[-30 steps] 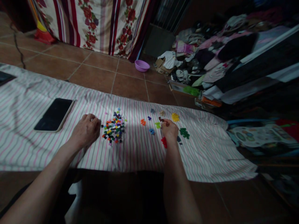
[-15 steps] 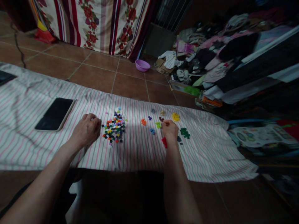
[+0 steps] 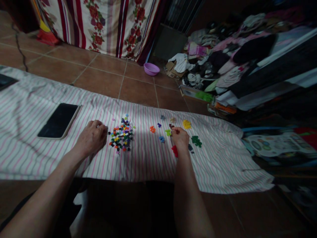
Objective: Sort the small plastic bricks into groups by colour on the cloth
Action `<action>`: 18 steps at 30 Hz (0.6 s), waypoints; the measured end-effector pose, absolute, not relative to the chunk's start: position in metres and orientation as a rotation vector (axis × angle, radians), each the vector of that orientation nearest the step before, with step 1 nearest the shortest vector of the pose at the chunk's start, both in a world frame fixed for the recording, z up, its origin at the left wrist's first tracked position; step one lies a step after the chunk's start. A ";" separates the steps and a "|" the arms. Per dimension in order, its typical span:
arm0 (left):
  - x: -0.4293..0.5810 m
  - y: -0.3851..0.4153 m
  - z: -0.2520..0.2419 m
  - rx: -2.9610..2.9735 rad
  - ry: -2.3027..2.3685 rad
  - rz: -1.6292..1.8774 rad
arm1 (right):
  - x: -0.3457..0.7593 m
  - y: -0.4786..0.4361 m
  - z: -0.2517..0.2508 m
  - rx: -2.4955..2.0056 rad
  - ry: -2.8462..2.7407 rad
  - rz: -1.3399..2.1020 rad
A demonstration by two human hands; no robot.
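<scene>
My left hand [image 3: 92,136] rests on the striped cloth with its fingers curled in, just left of a mixed pile of tiny coloured blocks [image 3: 121,137]. Nothing shows in it. My right hand [image 3: 180,137] is closed in a pinch over the sorted groups; whatever its fingertips hold is too small to make out. Close to those fingertips lie lime green blocks [image 3: 168,132] and brown blocks [image 3: 171,126]. Red blocks [image 3: 174,151] sit beside the wrist. Around the hand are yellow [image 3: 186,124], green [image 3: 196,141], blue [image 3: 161,139] and orange blocks [image 3: 152,129].
A phone [image 3: 59,121] lies on the striped cloth [image 3: 143,162] to the left, and a dark device [image 3: 7,81] at the far left edge. Beyond the cloth, a purple basin [image 3: 151,69] stands on the tiled floor. Clothes [image 3: 223,56] are heaped at the back right.
Both hands stay almost where they were. The whole view has shifted very slightly; the blocks look unmoved.
</scene>
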State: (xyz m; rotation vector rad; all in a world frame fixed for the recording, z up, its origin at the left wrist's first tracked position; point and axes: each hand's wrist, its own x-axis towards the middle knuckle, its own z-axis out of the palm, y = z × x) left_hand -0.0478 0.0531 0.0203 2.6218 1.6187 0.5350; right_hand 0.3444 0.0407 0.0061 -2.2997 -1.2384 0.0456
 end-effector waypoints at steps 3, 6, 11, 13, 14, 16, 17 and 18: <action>-0.047 0.053 0.019 2.615 1.623 0.574 | 0.346 0.041 0.004 -2.276 -1.237 0.075; -0.047 0.053 0.019 2.617 1.625 0.565 | 0.346 0.040 0.006 -2.247 -1.239 0.051; -0.047 0.053 0.022 2.650 1.645 0.498 | 0.335 0.040 0.017 -2.099 -1.292 -0.039; -0.047 0.053 0.023 2.667 1.638 0.475 | 0.324 0.042 0.020 -1.983 -1.381 -0.012; -0.046 0.053 0.024 2.670 1.631 0.469 | 0.318 0.043 0.021 -1.928 -1.429 0.011; -0.046 0.052 0.023 2.664 1.630 0.470 | 0.303 0.046 0.022 -1.838 -1.523 0.058; -0.046 0.052 0.022 2.659 1.638 0.479 | 0.295 0.048 0.021 -1.799 -1.573 0.081; -0.046 0.053 0.021 2.655 1.648 0.488 | 0.288 0.049 0.020 -1.759 -1.628 0.105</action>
